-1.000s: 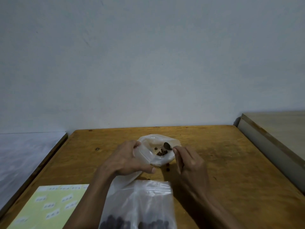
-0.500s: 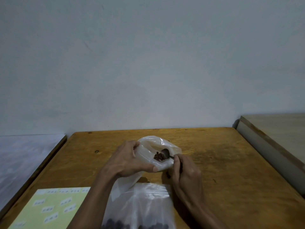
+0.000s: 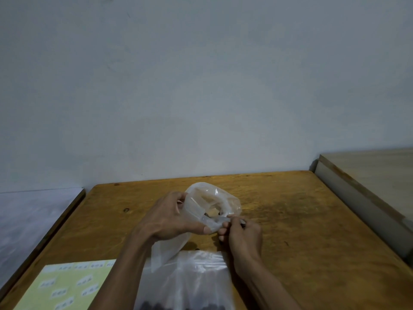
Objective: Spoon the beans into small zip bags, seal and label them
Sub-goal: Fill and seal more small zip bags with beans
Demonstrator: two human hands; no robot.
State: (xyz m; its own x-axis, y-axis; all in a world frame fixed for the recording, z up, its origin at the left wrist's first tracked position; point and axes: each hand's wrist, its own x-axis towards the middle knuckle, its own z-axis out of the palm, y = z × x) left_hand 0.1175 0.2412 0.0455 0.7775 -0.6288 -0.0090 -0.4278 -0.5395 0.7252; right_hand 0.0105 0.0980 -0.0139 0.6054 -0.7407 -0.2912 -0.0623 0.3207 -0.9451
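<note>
Two bare forearms in shot, no sleeves down to the frame's edge. Left hand (image 3: 172,217) and right hand (image 3: 244,237) both ungloved, no rings, no watch, no bracelets; fingers (image 3: 223,231) slim, nails short.

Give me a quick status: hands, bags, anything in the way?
Left hand grips open bean bag. Right hand pinches at its rim, spoon hidden. Zip bag nearest, beans inside. Label sheet left. Nothing blocking.
</note>
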